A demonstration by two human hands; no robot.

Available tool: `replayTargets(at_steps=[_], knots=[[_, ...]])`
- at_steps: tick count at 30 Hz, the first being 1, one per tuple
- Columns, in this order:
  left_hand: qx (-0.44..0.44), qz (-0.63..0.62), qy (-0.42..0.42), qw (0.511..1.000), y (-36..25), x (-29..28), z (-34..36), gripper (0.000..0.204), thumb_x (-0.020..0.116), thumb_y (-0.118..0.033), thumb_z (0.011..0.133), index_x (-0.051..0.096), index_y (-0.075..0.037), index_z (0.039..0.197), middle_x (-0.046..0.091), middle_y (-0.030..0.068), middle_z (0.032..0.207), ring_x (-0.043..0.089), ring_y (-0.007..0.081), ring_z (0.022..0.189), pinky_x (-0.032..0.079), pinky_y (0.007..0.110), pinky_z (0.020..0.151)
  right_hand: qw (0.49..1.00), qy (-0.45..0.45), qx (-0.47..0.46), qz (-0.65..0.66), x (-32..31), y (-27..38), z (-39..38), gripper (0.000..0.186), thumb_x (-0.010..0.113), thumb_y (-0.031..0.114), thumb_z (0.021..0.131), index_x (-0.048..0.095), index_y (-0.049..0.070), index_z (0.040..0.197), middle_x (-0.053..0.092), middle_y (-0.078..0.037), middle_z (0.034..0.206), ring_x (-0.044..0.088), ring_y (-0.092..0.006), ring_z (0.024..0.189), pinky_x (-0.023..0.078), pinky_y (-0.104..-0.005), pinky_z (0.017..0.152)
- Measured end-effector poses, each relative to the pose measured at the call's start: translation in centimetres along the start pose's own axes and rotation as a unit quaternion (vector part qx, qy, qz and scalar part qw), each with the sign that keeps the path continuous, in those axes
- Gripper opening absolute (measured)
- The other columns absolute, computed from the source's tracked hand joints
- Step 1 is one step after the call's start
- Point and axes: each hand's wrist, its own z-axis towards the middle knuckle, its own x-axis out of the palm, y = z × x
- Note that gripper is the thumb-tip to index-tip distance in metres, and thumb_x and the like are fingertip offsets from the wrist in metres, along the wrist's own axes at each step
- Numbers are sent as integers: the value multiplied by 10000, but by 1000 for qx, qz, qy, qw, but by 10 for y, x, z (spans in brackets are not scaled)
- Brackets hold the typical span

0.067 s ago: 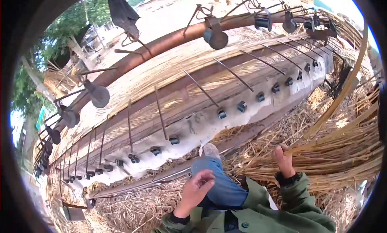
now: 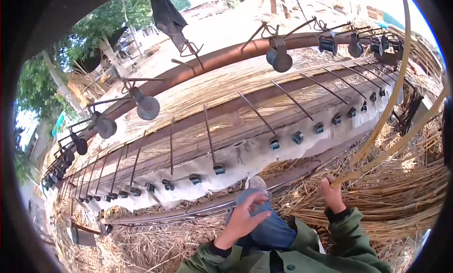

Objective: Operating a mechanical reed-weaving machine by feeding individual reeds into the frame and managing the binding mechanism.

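Note:
My right hand (image 2: 331,195) is closed round the lower end of long, yellowish reed stalks (image 2: 408,134). One of them bends off to the right and another arches up past the frame's top edge. My left hand (image 2: 245,221) is raised over my left knee with thumb and fingers apart, and nothing shows in it. Ahead of both hands stretches a long weaving frame with a pale, cloth-covered board (image 2: 252,156). Thin metal rods (image 2: 255,111) and small dark spools (image 2: 275,144) line this board.
A rusty curved pipe (image 2: 214,59) with hanging round weights (image 2: 148,108) runs beyond the board. A thick pile of reeds (image 2: 406,193) lies at my right. Loose straw (image 2: 155,247) covers the ground, and a lower metal bar (image 2: 188,211) crosses near my foot.
The whole view has shifted, so the frame sits farther right and lower. My left hand has risen slightly and moved right. My right hand keeps its grip on the reed stalks.

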Motion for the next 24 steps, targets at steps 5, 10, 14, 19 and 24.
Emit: replayTargets(at_steps=[5, 10, 14, 19, 24], knots=[[167, 73, -59, 981, -37, 6, 43, 574, 668, -136, 774, 368, -34, 1253, 552, 79, 1088, 511, 150, 993, 410, 290, 842, 967, 241, 19, -78, 109, -23, 9, 189, 594, 164, 834, 563, 22, 713, 471, 20, 570, 463, -59, 566, 348, -238, 477], [139, -186, -159, 959, -43, -8, 35, 238, 561, -199, 872, 470, -28, 1010, 502, 22, 685, 486, 124, 621, 399, 256, 581, 945, 301, -16, -125, 169, -39, -12, 164, 652, 166, 793, 601, 12, 768, 501, -17, 586, 460, -63, 600, 387, -262, 532], [213, -193, -268, 919, -75, -47, -19, 227, 437, -248, 936, 454, -56, 815, 316, -37, 510, 286, 82, 457, 272, 254, 458, 896, 408, -54, -168, 187, -46, -32, 175, 661, 190, 789, 602, 25, 781, 524, -39, 589, 483, -88, 585, 393, -284, 529], [303, -218, -351, 859, -110, -109, -75, 303, 436, -338, 928, 430, -74, 780, 237, -44, 490, 239, 71, 415, 249, 259, 418, 866, 422, -190, -190, 218, -48, -44, 196, 671, 231, 771, 587, 54, 765, 515, -83, 582, 467, -163, 507, 389, -301, 496], [213, -324, -566, 727, -41, -170, -125, 271, 412, -321, 939, 398, -130, 748, 206, -62, 499, 180, 52, 409, 213, 226, 409, 821, 410, -289, -272, 228, -39, -49, 255, 617, 340, 776, 592, 90, 815, 575, -109, 656, 566, -320, 613, 446, -401, 532]])
